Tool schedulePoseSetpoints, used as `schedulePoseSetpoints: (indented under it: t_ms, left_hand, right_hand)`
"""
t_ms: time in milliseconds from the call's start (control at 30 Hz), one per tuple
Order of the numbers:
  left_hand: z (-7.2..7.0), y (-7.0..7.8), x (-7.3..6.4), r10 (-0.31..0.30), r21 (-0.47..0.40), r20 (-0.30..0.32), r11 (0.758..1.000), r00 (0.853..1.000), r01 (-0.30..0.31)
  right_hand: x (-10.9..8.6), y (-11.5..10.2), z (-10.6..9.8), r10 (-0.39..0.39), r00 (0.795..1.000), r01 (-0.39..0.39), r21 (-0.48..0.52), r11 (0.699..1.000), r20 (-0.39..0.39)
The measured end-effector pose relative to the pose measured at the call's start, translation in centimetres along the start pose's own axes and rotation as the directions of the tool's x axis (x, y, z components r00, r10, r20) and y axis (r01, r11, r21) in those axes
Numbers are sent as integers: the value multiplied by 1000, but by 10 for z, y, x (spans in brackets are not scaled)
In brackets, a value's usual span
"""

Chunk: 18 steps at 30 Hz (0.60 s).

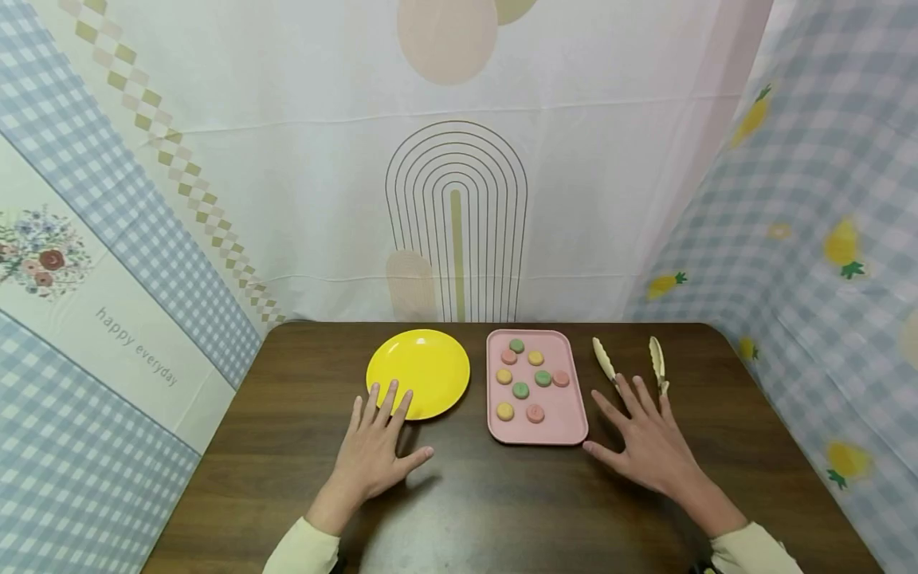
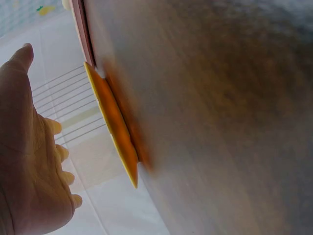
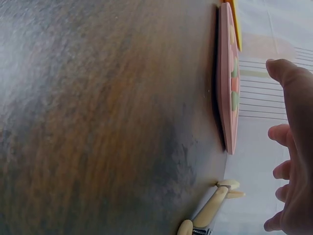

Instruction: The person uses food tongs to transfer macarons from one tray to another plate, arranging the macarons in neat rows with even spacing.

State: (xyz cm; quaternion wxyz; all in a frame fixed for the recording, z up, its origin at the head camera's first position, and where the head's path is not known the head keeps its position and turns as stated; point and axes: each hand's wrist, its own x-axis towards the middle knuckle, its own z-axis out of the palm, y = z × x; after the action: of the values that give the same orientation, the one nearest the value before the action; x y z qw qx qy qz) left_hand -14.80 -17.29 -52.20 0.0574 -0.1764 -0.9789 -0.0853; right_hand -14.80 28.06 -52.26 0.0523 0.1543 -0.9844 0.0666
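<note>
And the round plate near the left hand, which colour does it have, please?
The plate is plain bright yellow; the head view shows it best.

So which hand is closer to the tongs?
Right. The right hand partly hides the tongs in the head view; the left hand is well left of them, by the plate.

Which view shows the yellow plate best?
The head view: the yellow plate shows its upper face almost whole, only the left hand overlapping its near edge. Left wrist shows it edge-on; right wrist, just a sliver.
</note>
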Motion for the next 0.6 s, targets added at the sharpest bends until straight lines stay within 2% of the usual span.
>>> schedulePoseSetpoints:
  t_ms: [333,600]
  left_hand:
    - [-7,3,4,-11,34,25,999,1000,10]
    - [-11,-5,5,3,20,-1,1000,1000,-3]
  right_hand:
    - [0,-4,5,-12,1000,12,-11,1000,-11]
    - [-1,1,-13,-4,1000,4,18,1000,2]
